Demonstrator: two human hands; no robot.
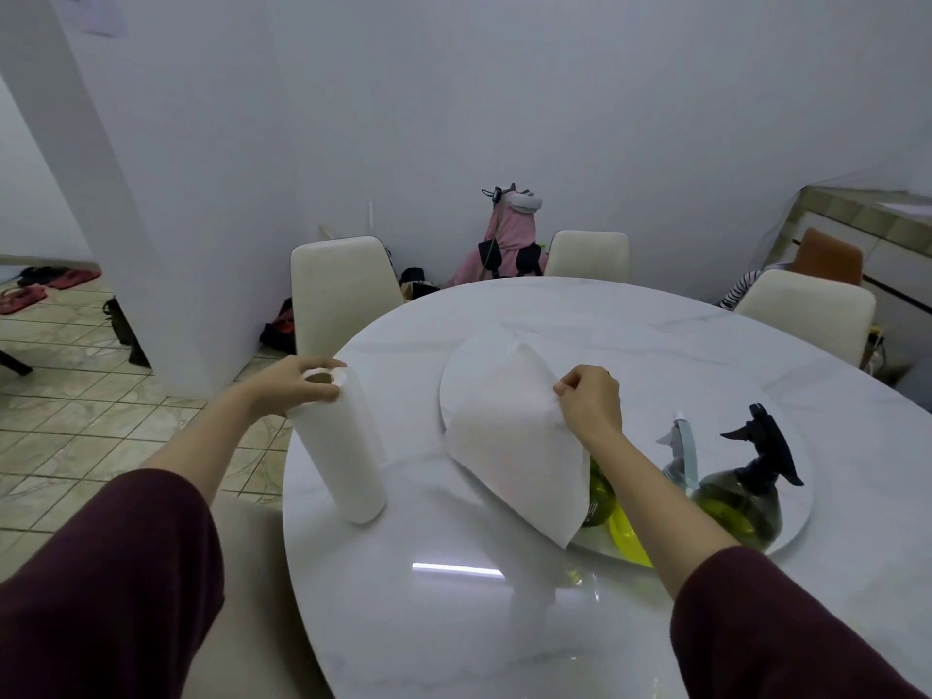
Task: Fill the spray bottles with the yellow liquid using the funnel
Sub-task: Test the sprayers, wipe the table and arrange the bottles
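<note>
- My two arms in dark red sleeves (pixel 101 587) reach out over the white round tabletop (pixel 454 623).
- My left hand (pixel 302 388) is wrapped around the top of a roll of paper towel (pixel 343 456). The roll stands near the left edge of the tabletop and leans a little.
- My right hand (pixel 587 398) is pinching a white paper sheet (pixel 519 446) by its edge. The sheet hangs in the air over the round turning plate (pixel 799 517) in the middle.
- Just under my right arm I see something bright yellow (pixel 628 539) on the plate. I cannot tell what it is.
- A round green bottle (pixel 600 496) peeks out from behind the sheet.
- To the right stand two spray bottles on the plate. One has a light blue sprayer (pixel 681 449). The other has a black sprayer (pixel 764 446) and yellow liquid (pixel 726 512) inside.
- Far back, cream chairs (pixel 343 290) stand around the tabletop, by a white wall.
</note>
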